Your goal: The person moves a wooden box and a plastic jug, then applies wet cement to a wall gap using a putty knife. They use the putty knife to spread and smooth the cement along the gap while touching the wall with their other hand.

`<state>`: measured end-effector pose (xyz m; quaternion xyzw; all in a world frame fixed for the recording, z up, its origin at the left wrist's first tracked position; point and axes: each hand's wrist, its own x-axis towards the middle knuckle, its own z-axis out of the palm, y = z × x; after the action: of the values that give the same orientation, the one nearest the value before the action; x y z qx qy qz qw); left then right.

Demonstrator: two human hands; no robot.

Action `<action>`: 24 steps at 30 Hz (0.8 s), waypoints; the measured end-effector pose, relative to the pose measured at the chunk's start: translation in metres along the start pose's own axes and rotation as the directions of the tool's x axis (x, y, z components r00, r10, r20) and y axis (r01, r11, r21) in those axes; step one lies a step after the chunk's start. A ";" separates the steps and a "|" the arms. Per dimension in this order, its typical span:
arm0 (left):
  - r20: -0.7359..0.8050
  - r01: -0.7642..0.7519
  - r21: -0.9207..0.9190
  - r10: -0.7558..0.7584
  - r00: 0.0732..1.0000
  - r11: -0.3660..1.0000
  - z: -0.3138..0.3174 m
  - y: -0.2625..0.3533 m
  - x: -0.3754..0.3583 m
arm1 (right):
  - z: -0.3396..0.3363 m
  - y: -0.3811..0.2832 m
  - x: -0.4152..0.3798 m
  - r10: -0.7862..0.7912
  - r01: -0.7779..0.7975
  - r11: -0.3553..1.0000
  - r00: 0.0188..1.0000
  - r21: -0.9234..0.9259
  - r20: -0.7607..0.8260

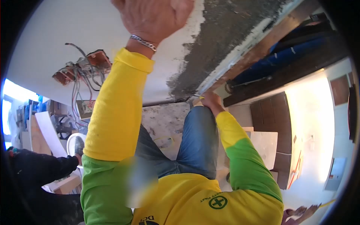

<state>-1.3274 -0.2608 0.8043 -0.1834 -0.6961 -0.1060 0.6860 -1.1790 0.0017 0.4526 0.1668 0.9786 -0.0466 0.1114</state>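
My left hand, with a chain bracelet at the wrist, is raised against the white wall at the top of the view. Its fingertips are cut off by the frame, so its grip is hidden. Lower down, my right hand is closed beside the bottom end of the wooden edge strip. A small yellow bit shows at its fingers, too small to name. Between the hands runs a rough band of dark grey mortar along the wall's edge.
Loose wires hang from red electrical boxes in the wall at left. A co-worker's dark sleeve reaches to a white bucket. Brown cabinets stand at right. Another person's hands show at lower right.
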 end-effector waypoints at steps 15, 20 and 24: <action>-0.269 -0.152 -0.030 0.139 0.953 0.988 0.038 -0.023 -0.005 | 0.035 -0.023 -0.004 0.012 -0.014 0.995 1.000 0.102 0.021; -0.225 -0.105 -0.110 0.079 0.971 0.988 0.028 -0.013 -0.010 | -0.046 -0.022 -0.047 0.027 -0.022 0.989 0.999 0.149 -0.032; 0.100 0.005 -0.348 0.032 0.994 0.937 -0.032 -0.017 0.011 | -0.070 -0.009 -0.061 -0.015 0.028 0.992 0.994 0.120 -0.108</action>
<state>-1.3050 -0.2879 0.8179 -0.3117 -0.7000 -0.2130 0.6062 -1.1396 -0.0168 0.5354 0.1648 0.9802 -0.0985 0.0480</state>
